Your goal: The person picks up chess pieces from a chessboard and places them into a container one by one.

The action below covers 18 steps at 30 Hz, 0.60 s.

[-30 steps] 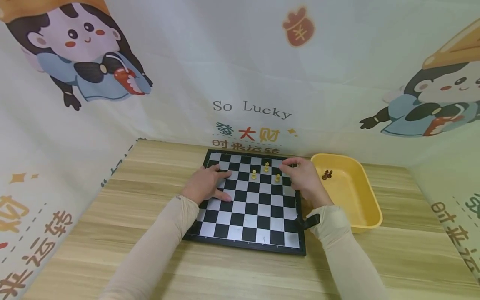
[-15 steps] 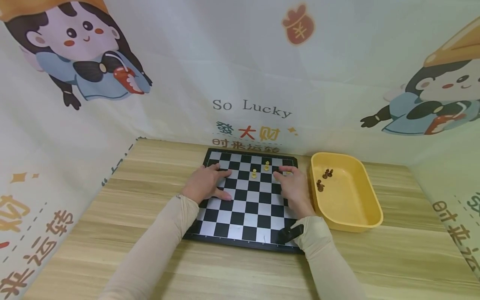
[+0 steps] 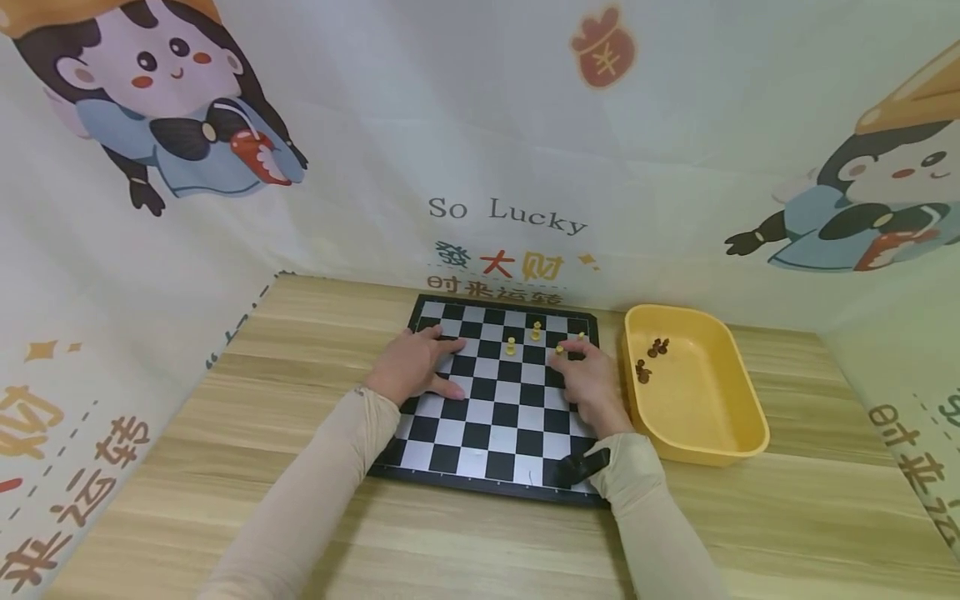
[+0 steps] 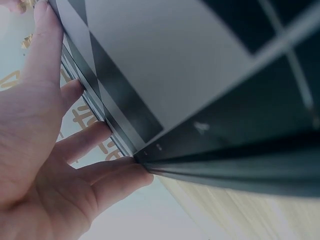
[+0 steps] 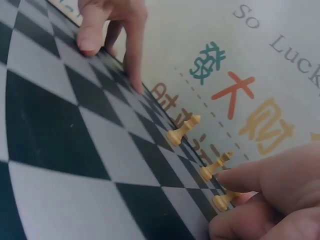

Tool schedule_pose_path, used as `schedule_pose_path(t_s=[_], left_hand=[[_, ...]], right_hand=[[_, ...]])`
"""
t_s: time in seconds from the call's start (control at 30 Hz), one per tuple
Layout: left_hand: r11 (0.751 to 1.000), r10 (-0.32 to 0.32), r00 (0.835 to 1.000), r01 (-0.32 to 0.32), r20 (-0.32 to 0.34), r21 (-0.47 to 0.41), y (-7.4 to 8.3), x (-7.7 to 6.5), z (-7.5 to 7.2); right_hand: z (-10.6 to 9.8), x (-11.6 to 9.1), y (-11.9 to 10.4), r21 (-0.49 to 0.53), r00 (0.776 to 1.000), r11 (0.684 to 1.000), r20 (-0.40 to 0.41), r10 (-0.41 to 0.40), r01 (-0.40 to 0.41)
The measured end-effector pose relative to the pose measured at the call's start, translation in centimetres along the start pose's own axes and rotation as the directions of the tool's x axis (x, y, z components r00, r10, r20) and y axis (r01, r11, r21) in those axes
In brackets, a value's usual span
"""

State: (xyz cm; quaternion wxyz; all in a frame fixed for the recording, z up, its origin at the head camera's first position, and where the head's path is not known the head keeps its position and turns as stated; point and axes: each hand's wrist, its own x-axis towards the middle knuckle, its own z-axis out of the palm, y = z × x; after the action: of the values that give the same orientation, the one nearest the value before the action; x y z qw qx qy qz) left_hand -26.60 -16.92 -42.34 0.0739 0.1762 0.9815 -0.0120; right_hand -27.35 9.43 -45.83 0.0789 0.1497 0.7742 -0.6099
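Note:
A black-and-white chessboard [image 3: 480,412] lies on the table. My left hand [image 3: 408,367] rests on its left side with spread fingers; the left wrist view shows those fingers [image 4: 120,182] at the board's edge. Near the board's right side, my right hand [image 3: 592,383] pinches a small yellow chess piece [image 3: 559,349] between thumb and fingers; its top is partly hidden in the right wrist view. Two more yellow chess pieces, one here [image 3: 511,346] and one farther back [image 3: 536,331], stand upright to the left of it. Another yellow piece [image 3: 581,336] shows just beyond the right hand.
Right of the board stands a yellow plastic tray [image 3: 738,392], with several small dark brown chess pieces [image 3: 652,348] lying at its left side. A printed cloth [image 3: 375,150] hangs behind and at both sides of the wooden table [image 3: 465,550].
My right hand has moved left and slightly down from the board's far right edge to the yellow chess piece. This uncovers another yellow piece and more brown ones. My left hand stays put.

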Motion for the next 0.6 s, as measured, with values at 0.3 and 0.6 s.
schedule_pose_path(t_s=[0.3,0.6], left_hand=[[1.0,0.008,1.0,-0.008,-0.004,-0.01,0.14,0.0,0.07],[1.0,0.005,1.0,-0.005,-0.011,0.01,0.06,0.01,-0.1]], right_hand=[[0.2,0.12,0.21,-0.021,1.0,1.0,-0.004,0.015,-0.015],[0.47,0.28,-0.11,-0.013,1.0,1.0,-0.03,0.008,-0.008]])
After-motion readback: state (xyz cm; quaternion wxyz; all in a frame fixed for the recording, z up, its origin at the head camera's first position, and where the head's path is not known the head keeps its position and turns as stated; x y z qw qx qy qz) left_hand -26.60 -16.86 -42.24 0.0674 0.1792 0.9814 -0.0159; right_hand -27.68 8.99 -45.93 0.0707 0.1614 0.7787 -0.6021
